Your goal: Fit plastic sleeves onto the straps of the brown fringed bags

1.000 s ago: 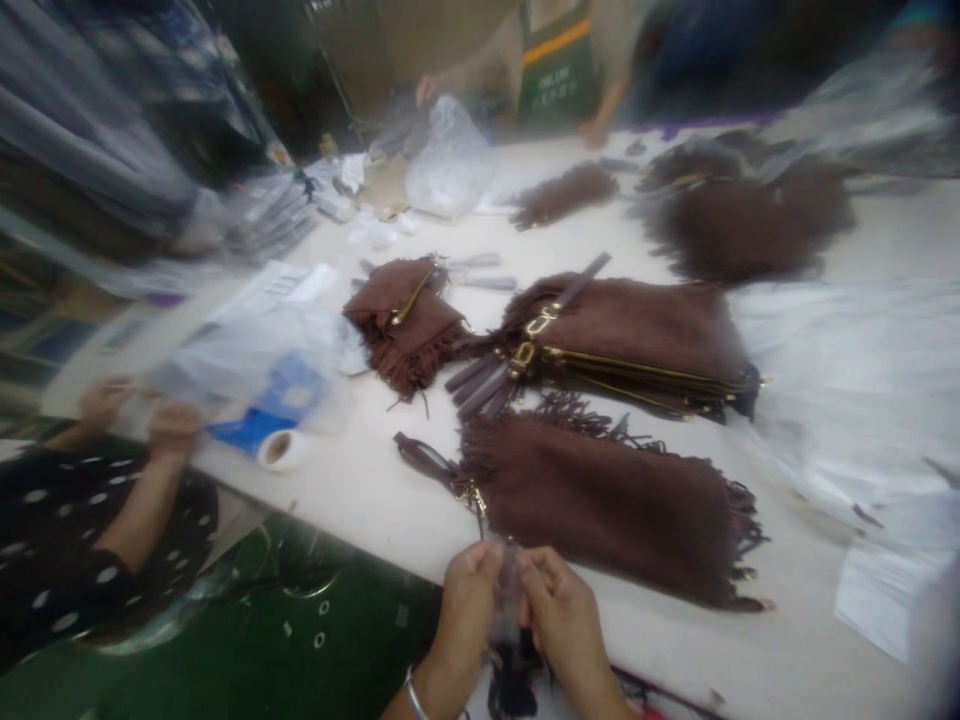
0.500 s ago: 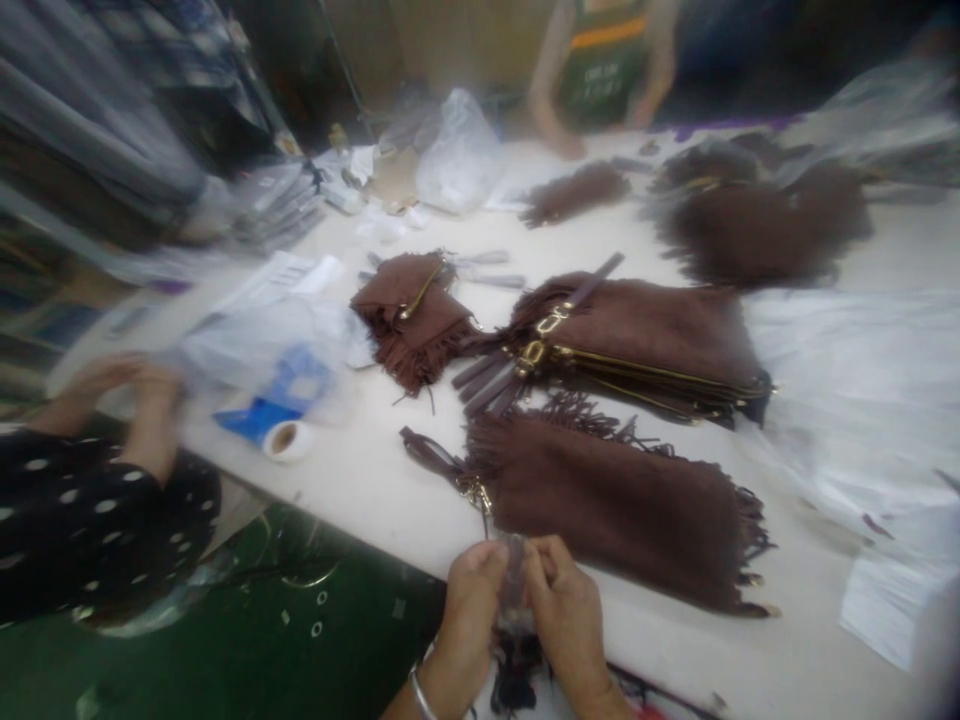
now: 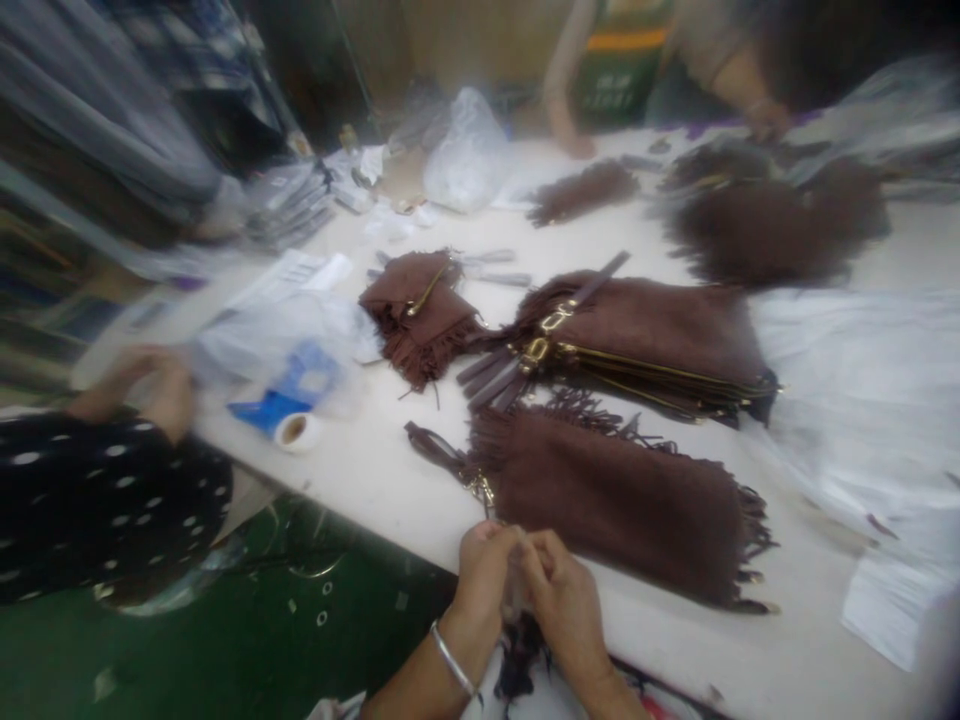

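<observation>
My left hand (image 3: 480, 580) and my right hand (image 3: 562, 600) meet at the table's near edge, fingers pinched together on a small dark, blurred piece between them; dark strands hang below it. A silver bangle is on my left wrist. Just beyond my hands lies a brown fringed suede bag (image 3: 615, 500) with a gold clasp (image 3: 480, 490) and a strap at its left end.
More brown fringed bags (image 3: 637, 340) are stacked mid-table, a smaller one (image 3: 420, 305) to their left, others (image 3: 772, 220) far right. A tape roll (image 3: 294, 432) and plastic bags lie left. White paper (image 3: 862, 400) covers the right. A person in dotted sleeves works at left, another across the table.
My hands have shifted slightly up and closer together over the small piece. The person on the left moved their hands; the person across reached toward the far right bags.
</observation>
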Tool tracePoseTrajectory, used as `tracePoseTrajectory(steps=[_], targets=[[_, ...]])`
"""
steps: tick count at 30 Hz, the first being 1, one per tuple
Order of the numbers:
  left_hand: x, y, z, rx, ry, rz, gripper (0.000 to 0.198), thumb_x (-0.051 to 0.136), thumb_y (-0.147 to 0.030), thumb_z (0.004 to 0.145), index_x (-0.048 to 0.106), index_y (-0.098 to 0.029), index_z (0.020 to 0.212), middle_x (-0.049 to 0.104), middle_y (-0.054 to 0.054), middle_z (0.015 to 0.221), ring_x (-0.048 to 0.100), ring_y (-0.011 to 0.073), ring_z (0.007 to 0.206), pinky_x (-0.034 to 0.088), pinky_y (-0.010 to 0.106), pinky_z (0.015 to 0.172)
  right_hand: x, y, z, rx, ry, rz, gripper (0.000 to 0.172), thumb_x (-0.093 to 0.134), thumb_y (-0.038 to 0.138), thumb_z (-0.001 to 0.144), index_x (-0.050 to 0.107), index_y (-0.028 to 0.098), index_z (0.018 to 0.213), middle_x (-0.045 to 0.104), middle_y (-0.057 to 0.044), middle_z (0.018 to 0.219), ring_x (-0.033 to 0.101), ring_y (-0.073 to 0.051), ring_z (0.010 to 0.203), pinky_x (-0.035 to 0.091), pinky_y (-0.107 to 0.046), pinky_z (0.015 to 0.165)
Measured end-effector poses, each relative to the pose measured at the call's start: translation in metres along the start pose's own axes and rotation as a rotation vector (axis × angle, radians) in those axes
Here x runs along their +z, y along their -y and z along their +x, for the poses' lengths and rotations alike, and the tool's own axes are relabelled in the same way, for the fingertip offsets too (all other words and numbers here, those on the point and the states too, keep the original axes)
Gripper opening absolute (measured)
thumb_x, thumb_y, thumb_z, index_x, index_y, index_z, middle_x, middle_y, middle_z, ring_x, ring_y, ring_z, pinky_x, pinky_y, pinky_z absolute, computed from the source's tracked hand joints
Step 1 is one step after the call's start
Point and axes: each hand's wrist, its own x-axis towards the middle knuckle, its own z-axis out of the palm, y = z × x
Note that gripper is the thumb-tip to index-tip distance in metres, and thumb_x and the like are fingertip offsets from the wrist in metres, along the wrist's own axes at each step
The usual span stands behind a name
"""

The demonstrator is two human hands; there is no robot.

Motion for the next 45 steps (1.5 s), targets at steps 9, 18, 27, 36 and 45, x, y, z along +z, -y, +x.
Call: tracePoseTrajectory(steps=[9, 18, 27, 36, 45], targets=[[-0.003, 0.015, 0.010, 0.198, -0.045, 0.287, 0.022, 0.063, -0.037, 0.073, 0.058, -0.017, 0.065, 0.058, 0.000, 0.059, 0.051, 0.0135, 0.056, 0.039, 0.025, 0.055, 0.002, -0.002, 0.001, 0.006, -0.083, -0.118, 0.032, 0.036, 0.044, 0.093, 0.058, 0.023, 0.084, 0.071, -0.004, 0.068, 0.067, -0.022, 0.063, 0.039, -0.027, 0.057], [-0.002, 0.018, 0.005, 0.125, -0.146, 0.134, 0.033, 0.073, -0.043, 0.064, 0.060, -0.014, 0.073, 0.065, 0.004, 0.066, 0.059, 0.0169, 0.060, 0.045, 0.027, 0.058, 0.005, 0.000, 0.002, 0.028, -0.088, -0.081, 0.035, 0.038, 0.048, 0.093, 0.059, 0.022, 0.084, 0.072, -0.005, 0.070, 0.068, -0.022, 0.063, 0.042, -0.026, 0.057], [0.000, 0.014, 0.002, 0.227, -0.089, 0.211, 0.023, 0.063, -0.038, 0.076, 0.054, -0.018, 0.071, 0.059, 0.001, 0.063, 0.057, 0.0168, 0.060, 0.045, 0.028, 0.060, 0.005, -0.011, -0.004, -0.186, -0.015, -0.179, 0.041, 0.029, 0.041, 0.098, 0.064, 0.020, 0.103, 0.074, -0.009, 0.092, 0.070, -0.021, 0.071, 0.046, -0.026, 0.064], [-0.007, 0.001, -0.012, 0.296, 0.018, 0.256, 0.024, 0.055, -0.039, 0.082, 0.059, -0.018, 0.072, 0.059, 0.003, 0.072, 0.054, 0.0175, 0.070, 0.044, 0.027, 0.067, 0.003, -0.013, -0.006, -0.252, 0.038, -0.389, 0.044, 0.025, 0.037, 0.100, 0.063, 0.018, 0.114, 0.075, -0.010, 0.083, 0.071, -0.022, 0.071, 0.049, -0.026, 0.065], [-0.014, 0.005, -0.004, -0.036, 0.081, -0.075, 0.028, 0.076, -0.036, 0.064, 0.061, -0.013, 0.072, 0.063, 0.003, 0.065, 0.054, 0.0130, 0.058, 0.042, 0.025, 0.058, 0.001, -0.012, -0.008, -0.238, 0.051, -0.299, 0.042, 0.027, 0.036, 0.100, 0.061, 0.019, 0.117, 0.075, -0.010, 0.095, 0.072, -0.024, 0.076, 0.051, -0.028, 0.066]])
